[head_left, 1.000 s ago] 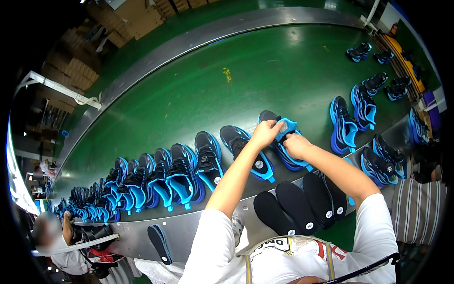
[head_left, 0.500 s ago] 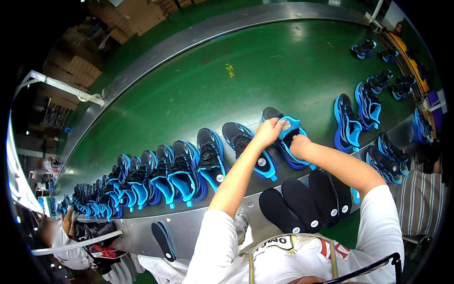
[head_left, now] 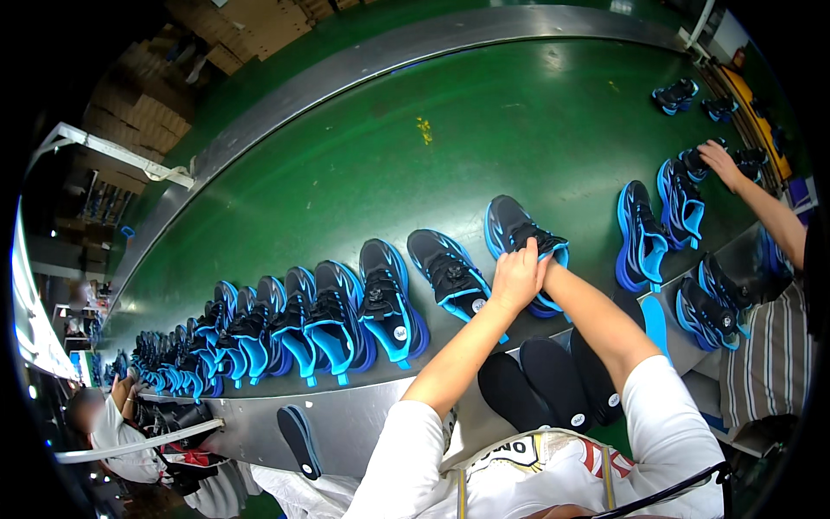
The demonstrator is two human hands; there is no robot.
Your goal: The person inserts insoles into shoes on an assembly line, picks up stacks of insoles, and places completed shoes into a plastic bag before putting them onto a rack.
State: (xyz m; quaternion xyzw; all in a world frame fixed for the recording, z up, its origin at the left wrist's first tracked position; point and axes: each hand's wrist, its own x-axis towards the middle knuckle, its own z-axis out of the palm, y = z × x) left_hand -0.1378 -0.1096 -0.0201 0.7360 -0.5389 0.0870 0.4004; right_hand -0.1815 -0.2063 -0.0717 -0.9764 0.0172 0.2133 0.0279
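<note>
A black-and-blue sneaker (head_left: 510, 221) lies on the green bench in front of me, toe pointing away. My left hand (head_left: 516, 275) is closed on its tongue and collar. Against it, my right hand (head_left: 548, 272) reaches into the shoe's opening, its fingers hidden. To the left sits another sneaker (head_left: 443, 264) with a white round sticker on the insole at its heel, then one more sneaker (head_left: 379, 281). Below my hands, black insoles (head_left: 553, 381) with white round stickers overlap on the metal edge, partly covered by my right arm. A blue insole face (head_left: 655, 329) shows beside that arm.
A long row of sneakers (head_left: 333, 311) runs leftward. A loose insole (head_left: 299, 441) lies on the metal ledge (head_left: 372, 415). At right are a sneaker (head_left: 638, 233), more shoes and another person's hand (head_left: 719, 164) by them. Another person (head_left: 121, 432) works far left.
The tongue, pulled up and outward before, is now back over the opening, with my left hand lower on it. Another person's hand has come in at the right among the shoes.
</note>
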